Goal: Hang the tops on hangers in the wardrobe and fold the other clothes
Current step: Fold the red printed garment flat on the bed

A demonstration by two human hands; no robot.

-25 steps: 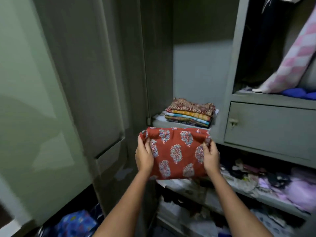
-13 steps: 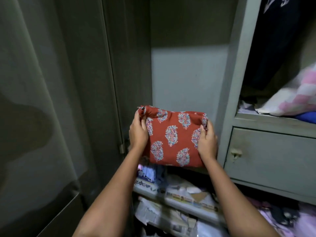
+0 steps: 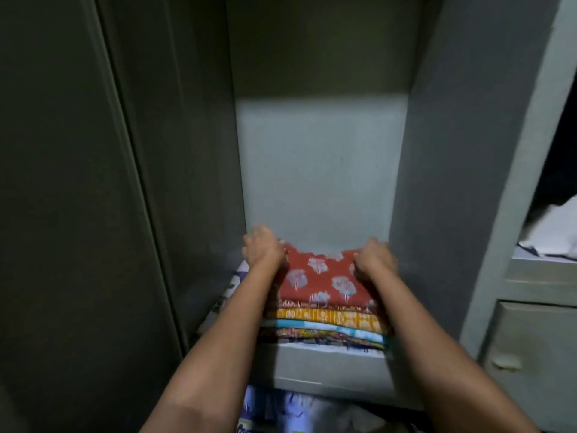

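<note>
The left hand (image 3: 261,249) and right hand (image 3: 374,258) grip the sides of the folded red cloth (image 3: 321,281), fingers curled on its edges, setting it atop the pile of folded clothes (image 3: 327,328) on the wardrobe shelf (image 3: 327,367). Folding looks well along; no hangers show. No readable writing.

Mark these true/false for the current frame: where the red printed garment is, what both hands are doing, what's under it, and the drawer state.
1. The red printed garment lies on top of the folded stack. True.
2. Only the left hand touches it. False: the right hand holds its other end too.
3. The stack sits on the wardrobe shelf. True.
4. The drawer at right is pulled open. False: it is closed.
</note>
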